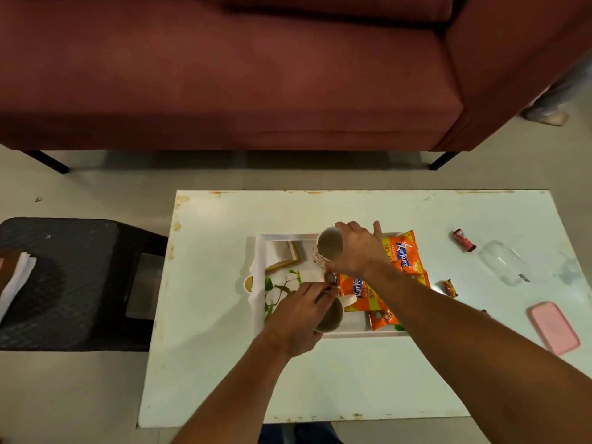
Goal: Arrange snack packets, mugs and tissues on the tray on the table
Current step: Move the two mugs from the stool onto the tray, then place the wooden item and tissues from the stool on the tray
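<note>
1. Mugs under handling: two, both over the printed tray (352, 334) on the white table (320, 379). The far mug (330, 246) is at the tray's back edge and the near mug (334, 315) at its front edge. Whether either base touches the tray cannot be told.
2. Right hand (357, 249): fingers are wrapped over the far mug's rim and wall, grasping it. The mouth faces the camera, so the mug appears tilted.
3. Left hand (299, 315): fingers are curled round the near mug from its left side, grasping it. The mug's open mouth shows past the knuckles.
4. Kurkure packets (405, 251): orange, lying on the tray's right half just beside both mugs, partly under the right forearm.
5. Tissues: a white sheet (259, 283) lies along the tray's left edge and is possibly a tissue. More white sheets (19, 280) rest on the black chair (80, 283), well apart from the tray.
6. Handling judgement: the mugs look ceramic, so stiff, fairly weighty, smooth and breakable. They are best held by the wall or handle and set down base first, kept clear of each other to avoid a knock.
7. The packets should be light, crinkly and slippery, and are best taken by a sealed edge.
8. The tissues would be soft and nearly weightless, needing only a light pinch.
</note>
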